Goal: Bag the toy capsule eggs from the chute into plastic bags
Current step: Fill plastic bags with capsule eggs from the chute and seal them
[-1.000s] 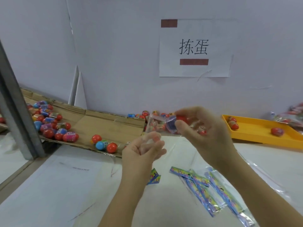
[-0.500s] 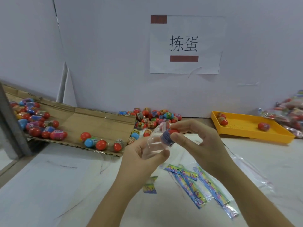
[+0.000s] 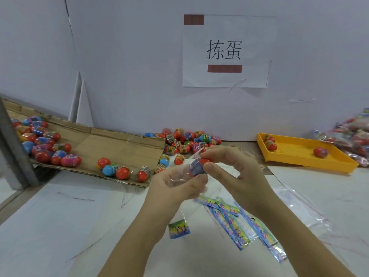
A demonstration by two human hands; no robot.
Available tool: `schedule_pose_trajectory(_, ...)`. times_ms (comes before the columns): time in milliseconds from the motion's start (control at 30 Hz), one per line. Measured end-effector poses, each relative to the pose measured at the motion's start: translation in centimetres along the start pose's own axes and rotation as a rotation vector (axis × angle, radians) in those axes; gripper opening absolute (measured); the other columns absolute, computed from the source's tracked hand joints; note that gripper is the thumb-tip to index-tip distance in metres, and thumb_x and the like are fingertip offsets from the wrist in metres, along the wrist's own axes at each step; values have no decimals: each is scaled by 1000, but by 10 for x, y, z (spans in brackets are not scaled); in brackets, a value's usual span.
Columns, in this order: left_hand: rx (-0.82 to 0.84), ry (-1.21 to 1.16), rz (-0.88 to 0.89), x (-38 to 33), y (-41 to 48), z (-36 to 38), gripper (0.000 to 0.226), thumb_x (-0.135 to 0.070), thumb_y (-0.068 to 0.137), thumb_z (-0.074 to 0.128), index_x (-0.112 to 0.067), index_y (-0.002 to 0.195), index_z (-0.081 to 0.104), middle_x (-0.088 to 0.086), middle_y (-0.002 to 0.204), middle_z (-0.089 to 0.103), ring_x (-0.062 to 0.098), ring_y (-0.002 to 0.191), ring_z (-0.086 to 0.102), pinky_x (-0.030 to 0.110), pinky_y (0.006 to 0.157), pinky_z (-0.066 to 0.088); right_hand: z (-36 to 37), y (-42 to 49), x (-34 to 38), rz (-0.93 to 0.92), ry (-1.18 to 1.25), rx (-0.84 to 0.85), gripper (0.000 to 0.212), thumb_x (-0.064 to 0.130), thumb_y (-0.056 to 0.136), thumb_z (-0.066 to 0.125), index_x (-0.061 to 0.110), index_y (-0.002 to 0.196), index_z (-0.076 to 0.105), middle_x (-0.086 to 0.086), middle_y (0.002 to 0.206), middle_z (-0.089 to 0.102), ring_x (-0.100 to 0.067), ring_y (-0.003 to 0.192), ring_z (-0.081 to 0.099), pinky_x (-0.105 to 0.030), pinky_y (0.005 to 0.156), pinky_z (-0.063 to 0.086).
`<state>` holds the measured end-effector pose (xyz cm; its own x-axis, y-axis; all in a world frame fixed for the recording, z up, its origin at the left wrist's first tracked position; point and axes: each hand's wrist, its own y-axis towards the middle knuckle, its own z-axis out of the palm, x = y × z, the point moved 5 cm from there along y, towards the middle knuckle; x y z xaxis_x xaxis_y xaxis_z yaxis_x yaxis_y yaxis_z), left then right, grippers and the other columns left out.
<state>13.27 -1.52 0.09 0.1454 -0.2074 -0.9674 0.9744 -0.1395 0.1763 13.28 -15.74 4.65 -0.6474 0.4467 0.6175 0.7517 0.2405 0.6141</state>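
My left hand [image 3: 179,182] holds a clear plastic bag [image 3: 180,173] by its mouth above the white table. My right hand [image 3: 237,172] pinches a red and blue capsule egg [image 3: 197,165] and has it partly inside the bag's opening. A cardboard chute [image 3: 111,148] slopes down from the left with several loose eggs [image 3: 48,148] on it. More eggs [image 3: 187,140] lie piled against the wall at the chute's lower end.
Several empty bags with colourful header strips [image 3: 239,222] lie on the table under my right forearm. A small printed card [image 3: 178,228] lies near my left wrist. An orange tray [image 3: 305,156] with three eggs stands at right, filled bags [image 3: 351,136] beyond it. A grey post [image 3: 14,154] stands at far left.
Both hands dropped lower and came together. The egg in my right hand moved from above the bag into the bag's mouth.
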Motion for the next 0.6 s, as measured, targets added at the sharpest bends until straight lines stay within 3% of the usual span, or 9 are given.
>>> schedule_pose_trajectory(100, 6, -62, -14, 0, -1, 1, 35, -42, 53, 80, -37, 88, 78, 2, 94, 77, 23, 86, 74, 23, 69, 58, 5, -1, -7, 110, 16, 58, 25, 63, 80, 45, 54, 89, 66, 39, 126, 48, 6, 133, 28, -44, 112, 19)
schedule_pose_trajectory(167, 1, -123, -31, -1, -1, 0, 34, -40, 54, 78, -31, 87, 80, 2, 97, 76, 25, 88, 74, 24, 69, 58, 8, -2, -10, 184, 11, 113, 29, 66, 79, 38, 60, 88, 65, 42, 136, 28, 13, 133, 12, -34, 110, 8)
schedule_pose_trajectory(233, -14, -212, -66, 0, 0, -1, 32, -36, 60, 75, -23, 89, 80, 6, 99, 76, 27, 89, 74, 27, 68, 59, 12, -4, -9, 205, 27, 161, 28, 70, 83, 37, 65, 92, 63, 45, 134, 21, 15, 132, 7, -32, 108, 7)
schedule_pose_trajectory(300, -54, -278, -103, 2, 0, -2, 33, -34, 66, 70, -17, 93, 79, 9, 101, 75, 27, 92, 73, 32, 71, 61, 14, -4, -8, 222, 114, 130, 24, 72, 81, 45, 66, 99, 60, 45, 134, 28, 12, 135, 16, -27, 107, 21)
schedule_pose_trajectory(400, -128, -310, -110, 5, 1, -4, 40, -42, 57, 70, -24, 91, 80, 2, 102, 76, 19, 96, 70, 37, 80, 57, 13, -5, -10, 317, 260, 47, 58, 72, 58, 64, 68, 112, 44, 37, 131, 40, 18, 117, 41, -13, 83, 48)
schedule_pose_trajectory(467, -136, -272, -92, 4, 0, -3, 38, -48, 55, 67, -32, 87, 80, -1, 95, 76, 16, 91, 68, 38, 85, 54, 22, -8, -16, 451, 364, 167, 71, 66, 52, 77, 59, 115, 45, 27, 123, 52, 9, 104, 57, -18, 74, 53)
schedule_pose_trajectory(533, -105, -193, -84, 4, -2, 1, 37, -52, 63, 62, -36, 92, 78, 1, 96, 76, 18, 93, 69, 39, 86, 54, 33, -11, -19, 491, 458, 265, 56, 56, 58, 83, 42, 107, 61, 11, 108, 68, -5, 92, 68, -28, 75, 57)
schedule_pose_trajectory(600, -100, -167, -89, 4, 0, 1, 40, -51, 69, 62, -30, 99, 77, 7, 99, 74, 23, 95, 67, 38, 84, 51, 34, -9, -17, 450, 509, 202, 36, 46, 61, 77, 29, 92, 72, 2, 93, 74, -12, 84, 70, -28, 73, 56)
